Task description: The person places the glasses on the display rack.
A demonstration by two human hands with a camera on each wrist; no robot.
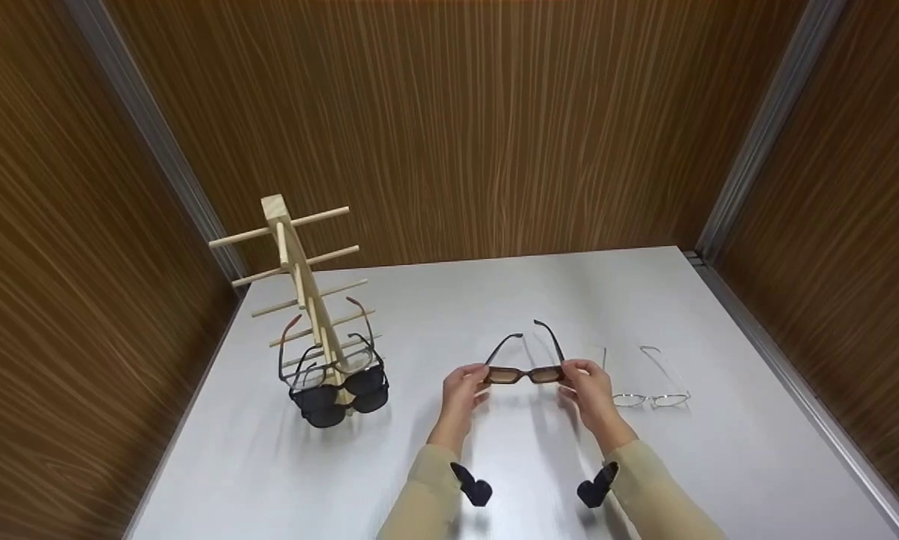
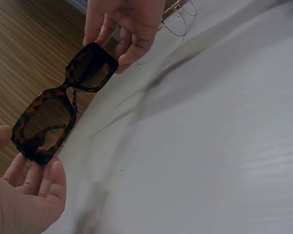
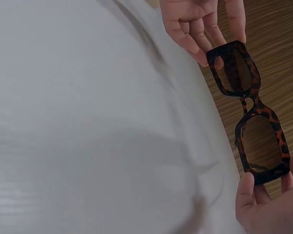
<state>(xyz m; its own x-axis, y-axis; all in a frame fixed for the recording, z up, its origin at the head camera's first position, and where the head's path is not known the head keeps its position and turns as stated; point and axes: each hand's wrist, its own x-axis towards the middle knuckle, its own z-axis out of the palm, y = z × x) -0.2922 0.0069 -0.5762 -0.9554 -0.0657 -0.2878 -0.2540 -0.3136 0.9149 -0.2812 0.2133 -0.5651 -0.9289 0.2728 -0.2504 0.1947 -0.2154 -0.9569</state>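
Tortoiseshell sunglasses (image 1: pixel 525 370) with brown lenses are held up above the white table, their temples unfolded and pointing away from me. My left hand (image 1: pixel 461 396) pinches one outer corner of the frame between thumb and fingers. At the opposite corner, my right hand (image 1: pixel 591 395) grips in the same way. Both wrist views show the dark mottled rims of the sunglasses (image 2: pixel 68 88) between the two hands. Just right of my right hand, thin metal-rimmed eyeglasses (image 1: pixel 650 400) lie on the table with their temples open.
On the left stands a wooden eyewear rack (image 1: pixel 299 262) with several pegs. Its lower pegs carry clear eyeglasses (image 1: pixel 354 363) and black sunglasses (image 1: pixel 324 416). Wood-grain panels (image 1: pixel 449 135) enclose the white table (image 1: pixel 449 300) at the back and both sides.
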